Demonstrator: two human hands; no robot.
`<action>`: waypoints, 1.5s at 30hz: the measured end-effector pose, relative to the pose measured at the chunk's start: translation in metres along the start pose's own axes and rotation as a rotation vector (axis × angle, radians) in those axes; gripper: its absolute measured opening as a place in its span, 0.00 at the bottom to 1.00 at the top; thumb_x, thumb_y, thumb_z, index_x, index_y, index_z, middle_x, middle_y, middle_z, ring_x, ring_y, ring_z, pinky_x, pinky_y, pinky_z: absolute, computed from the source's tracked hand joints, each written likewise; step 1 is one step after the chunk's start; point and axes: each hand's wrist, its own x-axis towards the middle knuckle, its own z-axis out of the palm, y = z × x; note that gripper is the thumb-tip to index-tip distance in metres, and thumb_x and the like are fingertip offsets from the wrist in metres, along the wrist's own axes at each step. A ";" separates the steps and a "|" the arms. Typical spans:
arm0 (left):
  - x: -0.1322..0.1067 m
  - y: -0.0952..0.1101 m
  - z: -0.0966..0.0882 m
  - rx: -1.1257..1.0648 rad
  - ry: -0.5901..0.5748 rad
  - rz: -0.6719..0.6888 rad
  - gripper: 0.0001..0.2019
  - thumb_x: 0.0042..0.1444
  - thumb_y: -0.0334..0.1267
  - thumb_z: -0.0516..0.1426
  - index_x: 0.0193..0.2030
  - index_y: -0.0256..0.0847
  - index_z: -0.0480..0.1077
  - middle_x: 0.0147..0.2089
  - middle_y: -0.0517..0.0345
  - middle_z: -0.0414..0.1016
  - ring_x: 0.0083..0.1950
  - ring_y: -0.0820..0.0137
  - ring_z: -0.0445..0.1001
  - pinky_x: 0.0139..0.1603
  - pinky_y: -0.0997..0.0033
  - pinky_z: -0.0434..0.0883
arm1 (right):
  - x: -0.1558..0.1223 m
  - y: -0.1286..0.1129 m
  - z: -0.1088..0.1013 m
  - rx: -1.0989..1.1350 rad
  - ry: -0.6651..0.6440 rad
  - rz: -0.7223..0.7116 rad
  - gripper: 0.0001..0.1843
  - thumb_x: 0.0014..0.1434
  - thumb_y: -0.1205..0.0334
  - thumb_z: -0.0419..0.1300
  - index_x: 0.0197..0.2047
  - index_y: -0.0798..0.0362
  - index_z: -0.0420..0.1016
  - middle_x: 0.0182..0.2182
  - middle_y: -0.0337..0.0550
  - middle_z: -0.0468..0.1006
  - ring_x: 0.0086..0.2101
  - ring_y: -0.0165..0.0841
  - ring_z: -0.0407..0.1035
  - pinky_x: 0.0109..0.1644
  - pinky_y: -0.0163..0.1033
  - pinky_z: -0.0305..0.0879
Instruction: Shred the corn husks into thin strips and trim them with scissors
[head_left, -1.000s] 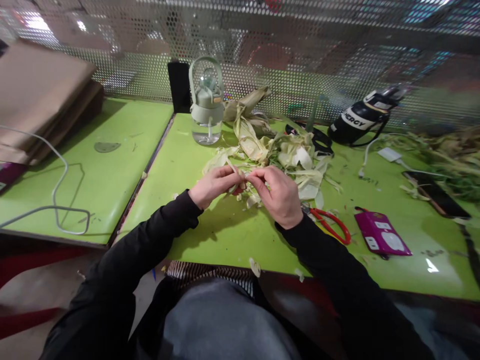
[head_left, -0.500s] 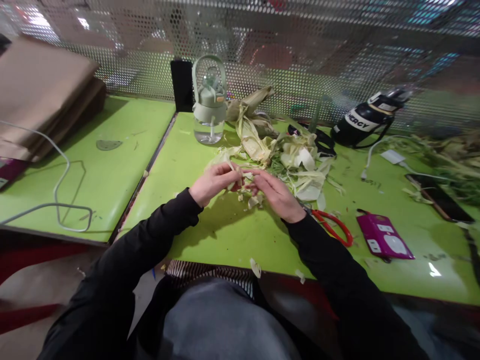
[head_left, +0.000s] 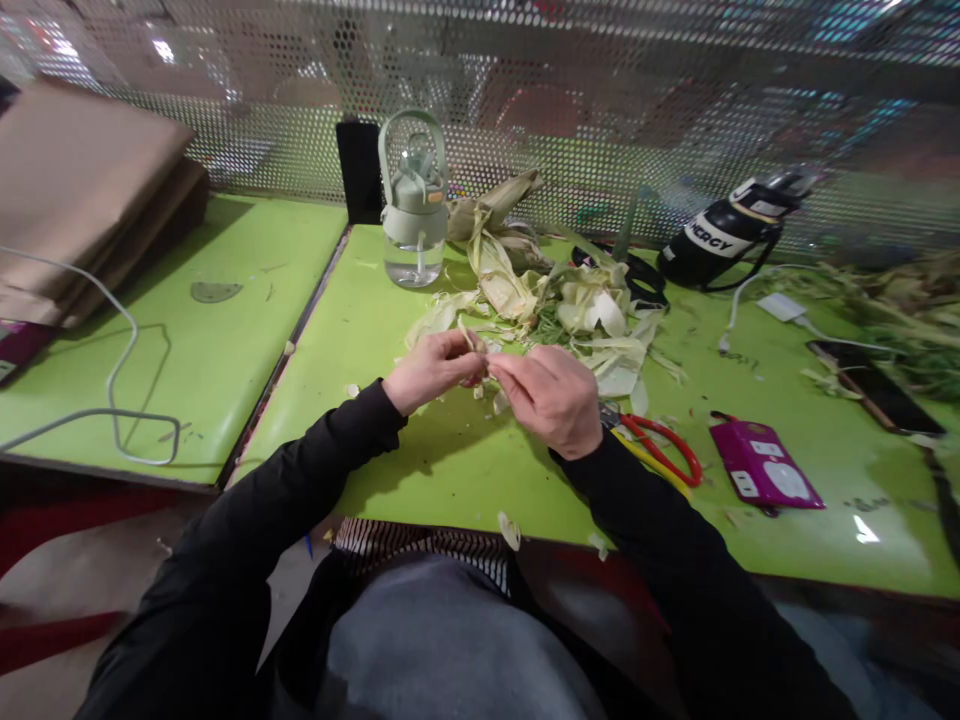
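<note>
My left hand (head_left: 431,372) pinches a narrow pale strip of corn husk (head_left: 466,334), whose end sticks up past the fingers. Closed in a pinch, my right hand (head_left: 553,400) meets the left fingertips; what lies between those fingers is too small to make out. Just beyond both hands spreads a heap of pale, partly dried corn husks (head_left: 504,284) with some green bits. Small husk scraps (head_left: 510,530) lie about, one at the table's front edge. Beside my right wrist lie a red looped handle (head_left: 694,462) and a yellow handle, partly hidden by the sleeve.
On the green table (head_left: 420,470) stand a clear water bottle (head_left: 415,225) and a black phone-like slab (head_left: 360,172). A black bottle (head_left: 724,235) leans right. Further right are a purple pouch (head_left: 765,462), a phone (head_left: 874,388) and a cable. Brown paper bags (head_left: 90,190) lie left, before a perforated metal screen.
My right hand has turned and closed from loosely extended fingers into a pinch against the left fingertips. More of the yellow handle shows. My left hand has barely moved.
</note>
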 end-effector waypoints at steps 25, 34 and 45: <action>-0.004 -0.008 -0.007 0.696 -0.015 0.564 0.06 0.63 0.36 0.56 0.37 0.37 0.72 0.31 0.59 0.76 0.29 0.75 0.69 0.34 0.73 0.67 | 0.010 -0.004 -0.017 -0.005 0.027 -0.075 0.09 0.69 0.63 0.60 0.36 0.53 0.77 0.26 0.39 0.77 0.25 0.29 0.65 0.29 0.36 0.60; -0.004 -0.004 -0.002 -0.020 -0.120 0.374 0.12 0.62 0.44 0.62 0.42 0.36 0.69 0.34 0.60 0.72 0.33 0.77 0.72 0.37 0.74 0.72 | 0.009 0.003 -0.016 0.523 -0.049 0.295 0.05 0.65 0.62 0.63 0.36 0.52 0.77 0.23 0.33 0.72 0.20 0.25 0.56 0.24 0.34 0.53; -0.007 -0.001 0.001 -0.080 -0.112 0.312 0.10 0.61 0.38 0.63 0.44 0.36 0.70 0.33 0.61 0.74 0.33 0.77 0.73 0.37 0.75 0.72 | 0.006 0.004 -0.014 0.663 -0.144 0.448 0.05 0.64 0.59 0.62 0.39 0.51 0.75 0.19 0.30 0.62 0.20 0.25 0.53 0.23 0.34 0.48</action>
